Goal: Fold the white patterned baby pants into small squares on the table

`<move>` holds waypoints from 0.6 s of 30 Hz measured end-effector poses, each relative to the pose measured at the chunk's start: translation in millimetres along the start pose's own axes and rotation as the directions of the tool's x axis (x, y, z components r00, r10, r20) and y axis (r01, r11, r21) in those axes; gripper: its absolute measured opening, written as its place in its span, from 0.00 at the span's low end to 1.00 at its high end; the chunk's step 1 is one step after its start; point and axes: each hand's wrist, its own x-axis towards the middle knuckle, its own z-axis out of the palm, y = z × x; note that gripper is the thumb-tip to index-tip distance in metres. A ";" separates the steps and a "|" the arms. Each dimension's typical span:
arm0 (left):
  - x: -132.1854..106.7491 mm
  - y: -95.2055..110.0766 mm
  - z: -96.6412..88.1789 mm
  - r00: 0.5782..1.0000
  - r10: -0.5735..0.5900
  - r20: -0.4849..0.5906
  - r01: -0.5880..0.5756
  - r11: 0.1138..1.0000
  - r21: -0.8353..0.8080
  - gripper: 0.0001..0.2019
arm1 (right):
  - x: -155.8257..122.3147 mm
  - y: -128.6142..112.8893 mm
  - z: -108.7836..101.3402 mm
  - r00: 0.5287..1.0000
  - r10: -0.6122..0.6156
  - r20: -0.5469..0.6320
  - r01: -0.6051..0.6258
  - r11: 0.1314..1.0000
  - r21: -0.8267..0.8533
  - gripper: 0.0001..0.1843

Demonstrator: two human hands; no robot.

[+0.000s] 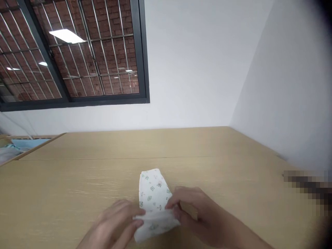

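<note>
One printed white cloth [153, 192] on the desk [77, 190]: left hand [114, 223] pinches it at eight o'clock, right hand [198, 211] at three.

My remote view gives me a dark-framed window [70, 62], metal bars [111, 37] and brickwork [114, 20] showing through it. I see white wall [197, 62] right of the window, wooden surface [103, 174] below it, pale-blue fabric [29, 143] below its left part.

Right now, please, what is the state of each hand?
Left hand: half closed at the patterned white cloth's left edge; grip cannot be told.
Right hand: closed, pinching the cloth's right edge.
</note>
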 end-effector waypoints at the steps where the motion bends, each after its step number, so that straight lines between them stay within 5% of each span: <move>1: 6.8 -1.9 2.2 0.997 -0.071 0.004 0.071 0.997 -0.001 0.07 | 6.6 4.9 -0.8 1.000 0.025 -0.006 -0.025 1.000 0.013 0.10; 10: 75.8 -80.7 52.1 0.940 -0.342 0.000 0.341 0.939 0.047 0.11 | 76.0 88.4 26.4 0.975 0.140 -0.172 -0.144 0.990 -0.009 0.16; 18: 99.9 -124.9 89.3 0.900 -0.435 -0.015 0.427 0.875 0.230 0.11 | 111.8 157.0 65.1 0.947 0.193 -0.257 -0.226 0.968 -0.107 0.16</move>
